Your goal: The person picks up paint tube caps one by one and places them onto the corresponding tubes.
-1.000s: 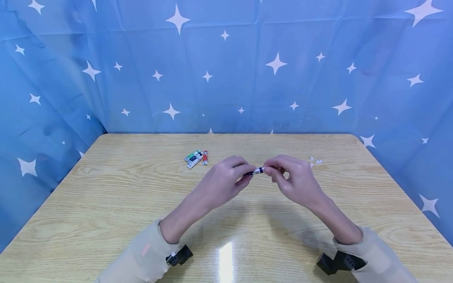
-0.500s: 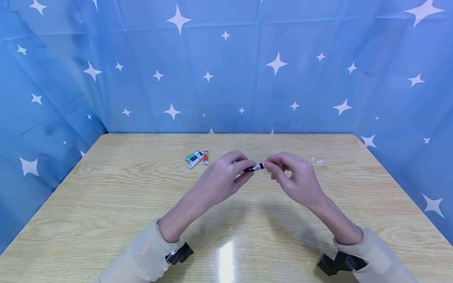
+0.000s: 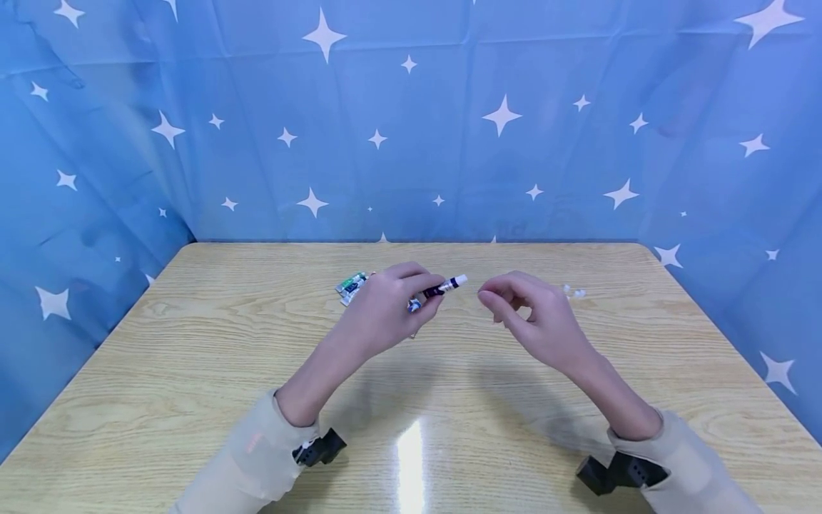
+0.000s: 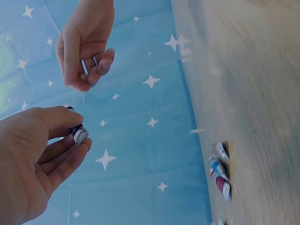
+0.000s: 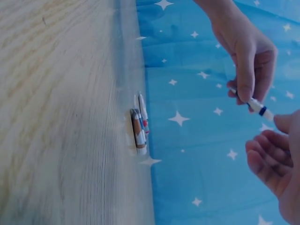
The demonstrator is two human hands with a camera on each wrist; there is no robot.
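The small dark tube [image 3: 443,287] is in the air above the table, pinched between the thumb and fingers of your left hand [image 3: 385,303], its white tip [image 3: 462,280] pointing right and slightly away from you. A blue and white patch [image 3: 414,305] shows between that finger and thumb; what it belongs to cannot be told. Your right hand [image 3: 539,314] faces the tip, near but apart from it in the head view, its fingers loosely bent; the right wrist view shows a gap between thumb and fingers. Left of your left hand, and partly hidden by it, a few small tubes [image 3: 350,285] lie close together on the wood-grain table [image 3: 225,371], one with a green label. Beyond your right hand lie small white bits [image 3: 574,292]. Pale sleeves [image 3: 250,457] cover your forearms, a black device [image 3: 320,448] at each wrist, and a blue curtain [image 3: 411,157] with white stars hangs behind the table.
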